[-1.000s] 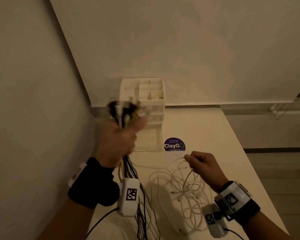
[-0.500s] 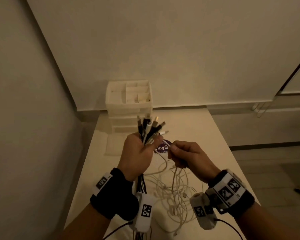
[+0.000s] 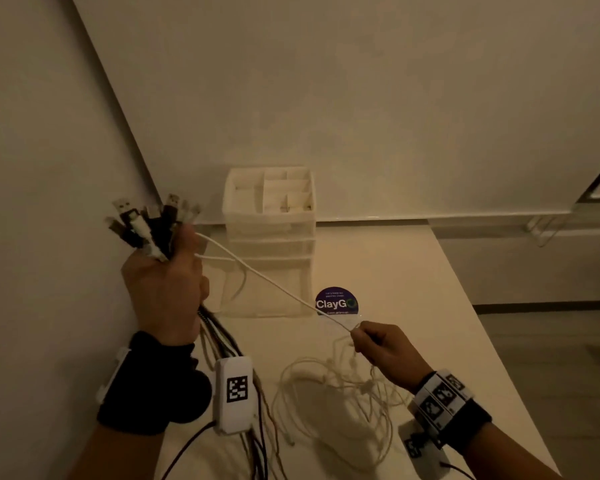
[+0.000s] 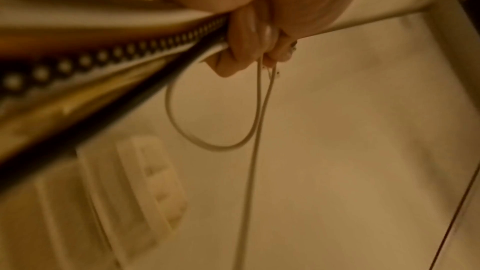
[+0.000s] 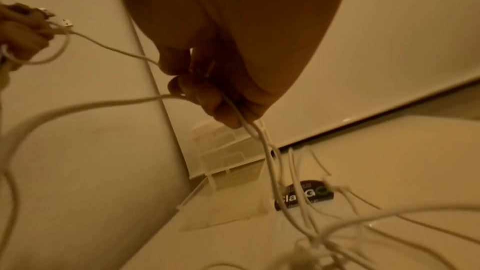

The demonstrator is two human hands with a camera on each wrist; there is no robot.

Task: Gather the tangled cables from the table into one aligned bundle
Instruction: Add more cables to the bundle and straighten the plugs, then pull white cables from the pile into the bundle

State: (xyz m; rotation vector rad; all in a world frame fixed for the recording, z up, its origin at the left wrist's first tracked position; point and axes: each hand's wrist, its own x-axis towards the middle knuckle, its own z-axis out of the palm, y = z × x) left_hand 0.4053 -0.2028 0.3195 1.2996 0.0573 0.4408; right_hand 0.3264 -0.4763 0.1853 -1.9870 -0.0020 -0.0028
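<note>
Pale walls meet in a corner behind the cream counter [image 3: 378,258], which runs on to an open right edge with floor beyond. Raised near the left wall, the left hand [image 3: 163,289] grips the cable bundle [image 3: 146,226] in a closed fist: dark and white plugs fan upward, roughly level, and dark cords hang from the fist down past the counter's near edge. One white cable [image 3: 267,278] stretches taut from that fist across to the right hand [image 3: 381,348], whose curled fingers pinch it above the counter. Beneath the right hand a loose tangle of white cables [image 3: 340,396] lies spread on the counter. A white drawer organizer [image 3: 271,237] stands against the back wall, with a round purple sticker [image 3: 336,303] just beside its base.
</note>
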